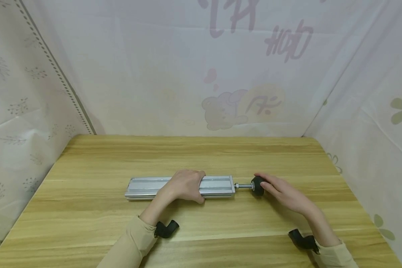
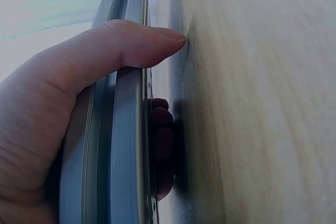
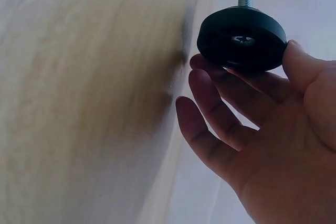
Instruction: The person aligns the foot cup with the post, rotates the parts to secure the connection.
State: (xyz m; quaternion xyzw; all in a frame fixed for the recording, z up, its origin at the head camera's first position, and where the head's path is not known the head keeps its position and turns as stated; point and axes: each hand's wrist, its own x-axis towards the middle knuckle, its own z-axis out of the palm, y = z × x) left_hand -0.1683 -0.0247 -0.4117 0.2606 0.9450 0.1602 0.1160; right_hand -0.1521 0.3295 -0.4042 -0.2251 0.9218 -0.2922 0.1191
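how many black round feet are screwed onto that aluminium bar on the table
1: the black foot sits on a threaded rod at the right end of the aluminium bar, touched by the right hand. The left end shows none.

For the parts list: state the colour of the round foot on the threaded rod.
Black round foot, clearest in the right wrist view.

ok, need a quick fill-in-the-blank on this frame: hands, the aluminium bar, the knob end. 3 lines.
1. The left hand grips the long ____ bar lying on the wooden table.
2. The right hand touches the round ____ foot at the bar's end.
3. That foot joins the bar by a threaded metal ____.

Missing words: aluminium; black; rod
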